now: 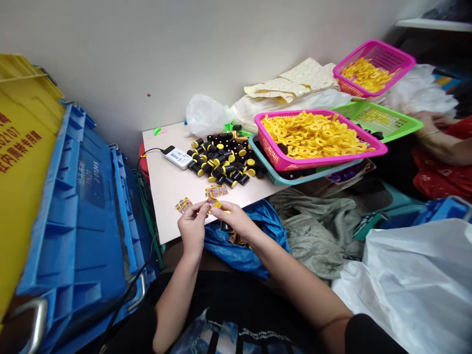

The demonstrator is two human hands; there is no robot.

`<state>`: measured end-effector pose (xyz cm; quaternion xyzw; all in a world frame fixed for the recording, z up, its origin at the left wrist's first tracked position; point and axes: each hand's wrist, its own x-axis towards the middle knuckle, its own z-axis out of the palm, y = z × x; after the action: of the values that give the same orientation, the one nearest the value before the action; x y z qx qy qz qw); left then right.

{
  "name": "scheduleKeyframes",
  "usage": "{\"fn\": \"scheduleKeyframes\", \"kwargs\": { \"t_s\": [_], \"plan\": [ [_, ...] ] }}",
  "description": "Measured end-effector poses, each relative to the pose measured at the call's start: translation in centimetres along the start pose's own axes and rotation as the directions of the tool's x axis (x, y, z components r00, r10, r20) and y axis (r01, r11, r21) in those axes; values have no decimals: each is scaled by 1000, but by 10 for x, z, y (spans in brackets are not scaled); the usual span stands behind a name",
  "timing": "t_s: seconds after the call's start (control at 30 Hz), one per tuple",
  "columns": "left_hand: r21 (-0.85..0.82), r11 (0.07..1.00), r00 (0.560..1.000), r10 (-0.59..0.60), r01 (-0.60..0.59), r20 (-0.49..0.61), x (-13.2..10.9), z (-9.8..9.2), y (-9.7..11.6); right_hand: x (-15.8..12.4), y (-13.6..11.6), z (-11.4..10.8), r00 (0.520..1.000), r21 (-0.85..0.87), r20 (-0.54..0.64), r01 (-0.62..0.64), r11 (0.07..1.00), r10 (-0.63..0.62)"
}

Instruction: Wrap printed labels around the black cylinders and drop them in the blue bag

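My left hand [192,228] and my right hand [233,219] are raised together just over the front edge of a white tabletop [165,196]. Between their fingertips they pinch a small yellow printed label strip [214,203]. More small printed labels lie in a loose stack [217,191] just beyond my fingers, and another stack [183,204] lies to the left. Behind them is a heap of black cylinders with yellow ends [221,158]. A white plug-in device [177,158] with a black cable lies at the heap's left.
A pink basket of yellow rings [317,140] sits on a teal tray [267,173]. Green [381,120] and pink [372,69] baskets stand behind. A co-worker's hand [431,124] is at right. Blue [73,221] and yellow [22,123] crates stand left; bags crowd the floor.
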<state>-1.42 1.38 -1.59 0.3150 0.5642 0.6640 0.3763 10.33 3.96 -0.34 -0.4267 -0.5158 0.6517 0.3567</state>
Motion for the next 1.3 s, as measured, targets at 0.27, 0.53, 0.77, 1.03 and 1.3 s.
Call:
{"fn": "scheduleKeyframes", "kwargs": {
  "t_s": [0.27,0.53,0.77,1.03,1.3],
  "plan": [
    [-46,963,918,-236,264,319,14,0,16,-1,-5,-12,999,-306,-20,23,952,-30],
    [-452,856,957,-290,251,-16,13,15,1,-9,10,0,900,-506,-261,180,844,-348],
    [-322,926,980,-198,196,27,14,8,13,-3,-1,-4,973,-148,-194,101,984,-129],
    [-390,887,966,-258,248,27,1,9,4,-1,4,9,975,-92,-207,63,994,-81],
    [-212,953,974,-195,215,110,6,-6,3,-9,-18,-26,976,201,-218,45,979,-1]
  ]
}}
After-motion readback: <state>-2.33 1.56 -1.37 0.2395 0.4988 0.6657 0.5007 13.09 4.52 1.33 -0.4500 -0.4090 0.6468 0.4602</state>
